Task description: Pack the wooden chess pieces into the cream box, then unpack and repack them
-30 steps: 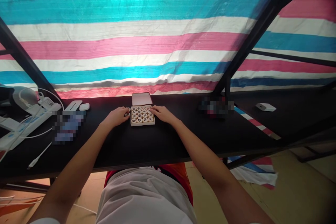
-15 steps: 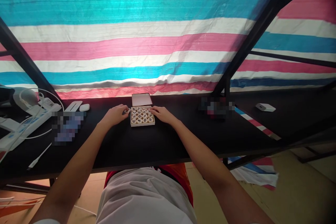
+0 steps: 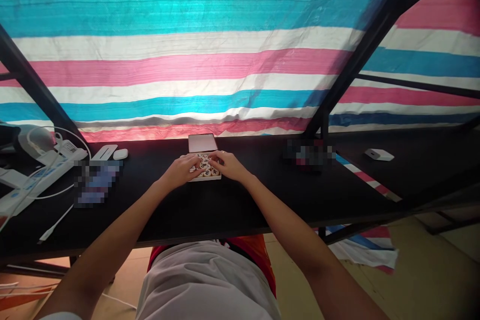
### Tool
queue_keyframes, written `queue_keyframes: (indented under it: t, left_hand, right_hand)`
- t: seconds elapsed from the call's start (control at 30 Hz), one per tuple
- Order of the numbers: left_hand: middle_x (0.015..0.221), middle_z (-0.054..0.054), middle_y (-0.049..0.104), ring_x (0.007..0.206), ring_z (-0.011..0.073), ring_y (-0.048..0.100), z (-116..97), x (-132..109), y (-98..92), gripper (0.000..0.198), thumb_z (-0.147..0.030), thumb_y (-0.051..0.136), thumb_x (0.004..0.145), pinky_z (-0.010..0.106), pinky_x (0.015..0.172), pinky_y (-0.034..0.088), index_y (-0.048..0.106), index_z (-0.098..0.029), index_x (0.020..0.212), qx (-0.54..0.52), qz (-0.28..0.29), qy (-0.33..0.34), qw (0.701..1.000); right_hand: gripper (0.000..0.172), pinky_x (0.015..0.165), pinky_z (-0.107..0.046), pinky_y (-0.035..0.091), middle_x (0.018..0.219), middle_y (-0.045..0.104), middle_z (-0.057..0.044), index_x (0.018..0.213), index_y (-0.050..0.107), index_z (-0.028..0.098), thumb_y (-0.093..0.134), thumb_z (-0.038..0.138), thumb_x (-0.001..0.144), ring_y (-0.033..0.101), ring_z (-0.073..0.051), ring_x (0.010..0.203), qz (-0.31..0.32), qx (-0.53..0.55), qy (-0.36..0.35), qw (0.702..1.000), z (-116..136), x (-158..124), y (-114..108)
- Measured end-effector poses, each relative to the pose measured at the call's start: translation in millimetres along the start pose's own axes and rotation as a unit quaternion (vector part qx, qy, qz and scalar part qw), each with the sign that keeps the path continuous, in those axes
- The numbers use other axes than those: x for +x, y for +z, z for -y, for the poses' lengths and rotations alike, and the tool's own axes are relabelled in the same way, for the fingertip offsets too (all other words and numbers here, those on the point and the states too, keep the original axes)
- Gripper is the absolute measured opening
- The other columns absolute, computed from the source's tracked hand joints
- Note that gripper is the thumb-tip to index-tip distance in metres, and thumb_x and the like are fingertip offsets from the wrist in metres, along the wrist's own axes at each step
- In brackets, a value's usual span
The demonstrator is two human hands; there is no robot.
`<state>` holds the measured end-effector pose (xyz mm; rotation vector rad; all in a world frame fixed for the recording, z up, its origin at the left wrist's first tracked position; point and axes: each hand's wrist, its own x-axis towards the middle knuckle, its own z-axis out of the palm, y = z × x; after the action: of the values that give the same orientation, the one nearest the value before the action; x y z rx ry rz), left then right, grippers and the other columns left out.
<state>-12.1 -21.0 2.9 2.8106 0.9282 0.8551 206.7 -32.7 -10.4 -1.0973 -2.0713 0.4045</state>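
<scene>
1. The shallow wooden box [image 3: 206,175] lies flat on the black desk [image 3: 232,200], open side up, its front edge parallel to the desk's front edge. It looks nearly square, so no long axis stands out.
2. Round pale game pieces [image 3: 204,165] with dark characters fill the box, faces up; only those between the hands show.
3. The left hand [image 3: 182,170] lies palm down over the box's left half, fingers curled and pointing right and away.
4. The right hand [image 3: 227,164] covers the box's right edge, fingers bent leftward onto the pieces.
5. I cannot tell whether either hand pinches a piece or only touches them.
6. Both forearms stretch forward and converge on the box.
7. The lid [image 3: 202,142] lies flat just behind the box.
8. A white power strip [image 3: 33,180] lies far left of the box, and a small white device [image 3: 379,154] far right.
</scene>
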Motion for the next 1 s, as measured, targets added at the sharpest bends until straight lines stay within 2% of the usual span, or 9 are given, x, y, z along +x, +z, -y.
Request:
queue_keyframes:
  t: [0.13,0.37,0.43,0.53,0.63,0.73,0.87,1.0]
  left_hand:
    - [0.09,0.005,0.067,0.088,0.0162,0.062,1,0,1.3,0.03,-0.043,0.049,0.089,0.027,0.08,0.047,0.052,-0.02,0.071,-0.015,-0.013,0.03,0.999]
    - [0.1,0.006,0.068,0.095,0.0171,0.06,-3,3,4.4,0.028,-0.037,0.049,0.09,0.029,0.083,0.048,0.053,-0.02,0.068,-0.011,-0.045,0.063,0.997]
    - [0.098,0.005,0.067,0.092,0.0173,0.06,0,3,-0.4,0.025,-0.036,0.048,0.091,0.029,0.082,0.048,0.056,-0.02,0.073,0.012,-0.052,0.038,0.998]
    - [0.094,0.005,0.066,0.092,0.02,0.057,18,2,-11.4,0.02,-0.034,0.046,0.09,0.033,0.085,0.047,0.06,-0.021,0.087,0.074,-0.059,-0.059,0.994]
    - [0.098,0.008,0.064,0.099,0.0243,0.055,43,-3,-20.1,0.021,-0.031,0.045,0.088,0.037,0.09,0.045,0.062,-0.02,0.096,0.139,-0.018,-0.147,0.979]
    - [0.109,0.01,0.06,0.105,0.0268,0.053,61,-9,-21.9,0.03,-0.031,0.047,0.085,0.039,0.092,0.044,0.061,-0.019,0.108,0.168,0.059,-0.201,0.963]
    - [0.116,0.01,0.057,0.109,0.0266,0.052,62,-11,-18.4,0.034,-0.033,0.045,0.085,0.038,0.093,0.043,0.059,-0.021,0.114,0.159,0.13,-0.218,0.954]
    - [0.114,0.01,0.058,0.11,0.0267,0.053,55,-10,-16.2,0.033,-0.034,0.043,0.086,0.036,0.09,0.045,0.059,-0.022,0.112,0.138,0.157,-0.217,0.954]
  right_hand:
    - [0.018,0.075,-0.025,0.043,0.086,0.064,-0.003,0.095,0.06,0.018,0.051,0.032,0.088,0.058,-0.014,0.08,0.03,0.028,-0.024,0.999,10,-2,2]
    - [0.015,0.07,-0.024,0.043,0.084,0.062,-0.001,0.091,0.056,0.019,0.05,0.032,0.087,0.056,-0.012,0.073,0.021,0.092,-0.024,0.995,8,-1,5]
    - [0.015,0.07,-0.025,0.043,0.083,0.062,-0.001,0.092,0.057,0.019,0.049,0.031,0.088,0.055,-0.013,0.073,-0.009,0.089,-0.006,0.996,0,1,5]
    - [0.016,0.071,-0.026,0.042,0.083,0.062,-0.001,0.094,0.059,0.019,0.046,0.028,0.088,0.055,-0.015,0.075,-0.071,0.044,0.033,0.996,-16,4,5]
    - [0.02,0.076,-0.028,0.041,0.088,0.063,-0.003,0.096,0.062,0.02,0.044,0.026,0.089,0.055,-0.016,0.08,-0.094,0.0,0.047,0.994,-31,6,5]
    - [0.023,0.08,-0.029,0.041,0.091,0.065,-0.004,0.1,0.064,0.02,0.044,0.024,0.09,0.056,-0.017,0.084,-0.073,-0.034,0.046,0.996,-38,8,8]
    - [0.029,0.084,-0.03,0.04,0.094,0.066,-0.006,0.109,0.063,0.017,0.041,0.015,0.09,0.054,-0.018,0.086,-0.036,-0.082,0.031,0.995,-37,9,11]
    - [0.038,0.087,-0.029,0.04,0.096,0.065,-0.007,0.119,0.06,0.017,0.04,0.008,0.088,0.051,-0.019,0.09,-0.012,-0.134,0.025,0.991,-34,9,11]
